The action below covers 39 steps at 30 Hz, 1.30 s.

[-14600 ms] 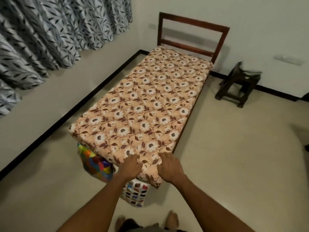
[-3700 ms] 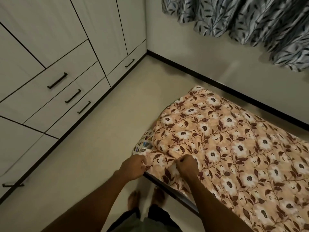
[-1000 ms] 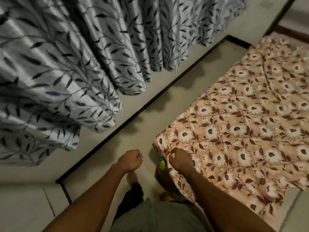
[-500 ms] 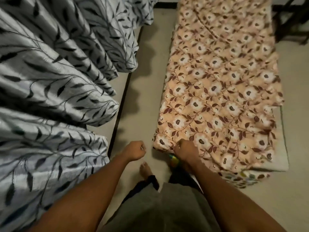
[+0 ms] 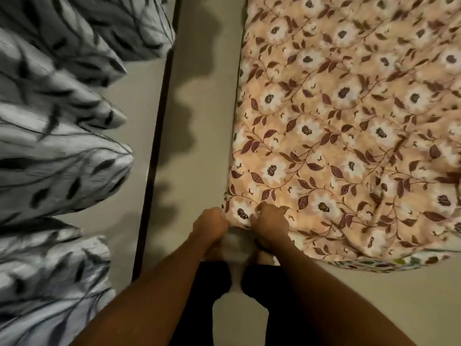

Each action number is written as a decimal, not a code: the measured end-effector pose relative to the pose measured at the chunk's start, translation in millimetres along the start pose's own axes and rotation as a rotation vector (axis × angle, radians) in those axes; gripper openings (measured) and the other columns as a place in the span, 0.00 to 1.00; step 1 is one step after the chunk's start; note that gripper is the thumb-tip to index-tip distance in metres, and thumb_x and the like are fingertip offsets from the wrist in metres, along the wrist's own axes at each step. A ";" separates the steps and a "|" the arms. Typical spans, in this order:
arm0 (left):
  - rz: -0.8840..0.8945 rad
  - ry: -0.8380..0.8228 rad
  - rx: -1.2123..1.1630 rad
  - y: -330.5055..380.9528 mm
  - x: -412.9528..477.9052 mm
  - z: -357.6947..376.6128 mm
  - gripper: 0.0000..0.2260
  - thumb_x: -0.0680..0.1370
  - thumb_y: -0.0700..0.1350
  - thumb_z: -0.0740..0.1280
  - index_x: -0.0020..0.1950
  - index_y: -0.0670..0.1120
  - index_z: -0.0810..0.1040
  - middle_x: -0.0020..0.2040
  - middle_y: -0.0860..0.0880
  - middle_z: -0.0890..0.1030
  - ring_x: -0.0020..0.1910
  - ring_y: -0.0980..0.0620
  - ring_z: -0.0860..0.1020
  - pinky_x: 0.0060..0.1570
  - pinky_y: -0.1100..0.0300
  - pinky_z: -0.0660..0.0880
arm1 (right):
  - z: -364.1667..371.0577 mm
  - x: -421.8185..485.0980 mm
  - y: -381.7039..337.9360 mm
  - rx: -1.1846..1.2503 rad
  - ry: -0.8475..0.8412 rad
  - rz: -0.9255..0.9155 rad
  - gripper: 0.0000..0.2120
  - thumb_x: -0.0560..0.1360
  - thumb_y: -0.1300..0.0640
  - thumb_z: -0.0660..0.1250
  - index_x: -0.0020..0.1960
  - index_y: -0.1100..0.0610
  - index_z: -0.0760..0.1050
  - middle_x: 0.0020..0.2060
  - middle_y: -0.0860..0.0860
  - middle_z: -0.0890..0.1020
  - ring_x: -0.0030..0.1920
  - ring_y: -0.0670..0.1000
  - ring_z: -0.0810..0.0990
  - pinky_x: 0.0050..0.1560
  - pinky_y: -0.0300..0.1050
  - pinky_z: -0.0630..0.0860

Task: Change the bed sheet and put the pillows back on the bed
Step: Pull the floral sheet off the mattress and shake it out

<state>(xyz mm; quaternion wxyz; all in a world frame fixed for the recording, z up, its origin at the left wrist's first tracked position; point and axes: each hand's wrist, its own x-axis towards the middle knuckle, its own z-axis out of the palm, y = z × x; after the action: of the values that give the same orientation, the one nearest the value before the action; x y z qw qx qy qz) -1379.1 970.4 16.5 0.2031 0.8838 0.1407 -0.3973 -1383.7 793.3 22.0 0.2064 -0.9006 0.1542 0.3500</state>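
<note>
Observations, left to right. The leaf-print curtain (image 5: 62,158) hung along the left, with the black skirting strip (image 5: 157,146) and bare floor (image 5: 199,121) between it and the bed (image 5: 235,136).

Change noted: half a second before, your left hand (image 5: 210,223) was a closed fist held apart from the cloth. It had since come in against the bed's near-left corner, touching the hem of the floral bed sheet (image 5: 349,121). Its fingers were curled, but I could not tell whether any cloth lay inside them. Your right hand (image 5: 270,224) stayed at that same corner, just beside the left, fingers bent and pinching a fold of the sheet on top.

Finding: with both hands now at one corner, I judge you were fitting or tucking this corner. The sheet was already laid on, so the change was well along. No pillows were in view, so that step looked outstanding.

Condition of the sheet: it covered the bed from the left edge across to the right of the view, peach with white flowers and brown leaves. It lay fairly flat along the left edge and was rumpled toward the near-right. There a strip of multicoloured cloth (image 5: 389,267) showed below its near edge, so the near side was not yet fully covered.
</note>
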 end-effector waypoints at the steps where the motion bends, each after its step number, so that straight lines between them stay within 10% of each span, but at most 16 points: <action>1: -0.003 0.017 -0.012 -1.8 22.3 18.5 0.10 0.77 0.53 0.68 0.52 0.48 0.80 0.50 0.49 0.83 0.50 0.46 0.81 0.48 0.55 0.78 | 20.6 18.4 4.8 0.000 0.018 0.015 0.18 0.79 0.43 0.68 0.64 0.51 0.75 0.57 0.52 0.81 0.57 0.56 0.78 0.54 0.54 0.81; 12: -0.045 0.200 -0.049 -6.6 67.4 64.2 0.11 0.79 0.52 0.72 0.51 0.44 0.83 0.49 0.45 0.85 0.49 0.44 0.83 0.44 0.53 0.80 | 67.4 51.6 27.3 0.137 0.068 -0.014 0.08 0.81 0.47 0.69 0.45 0.49 0.79 0.39 0.45 0.81 0.40 0.46 0.80 0.45 0.50 0.82; 27: 0.209 0.122 0.047 116.0 -125.4 -123.1 0.09 0.76 0.47 0.73 0.39 0.48 0.76 0.42 0.49 0.82 0.41 0.46 0.81 0.35 0.58 0.70 | -141.4 -115.0 10.1 0.244 0.203 -0.102 0.11 0.80 0.54 0.68 0.39 0.50 0.78 0.33 0.43 0.79 0.35 0.42 0.76 0.32 0.38 0.66; 39: 0.302 0.049 0.002 143.5 -161.2 -148.5 0.09 0.76 0.46 0.74 0.38 0.43 0.82 0.35 0.49 0.83 0.35 0.51 0.82 0.36 0.55 0.77 | -181.1 -141.4 29.7 0.342 0.168 -0.141 0.11 0.78 0.50 0.71 0.37 0.51 0.79 0.33 0.45 0.82 0.37 0.45 0.81 0.38 0.43 0.76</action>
<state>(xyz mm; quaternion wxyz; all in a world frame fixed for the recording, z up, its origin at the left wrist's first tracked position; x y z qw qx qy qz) -1328.4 900.3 263.7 0.2561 0.9046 0.0107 -0.3405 -1393.7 699.4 233.5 0.3665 -0.8871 0.1647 0.2270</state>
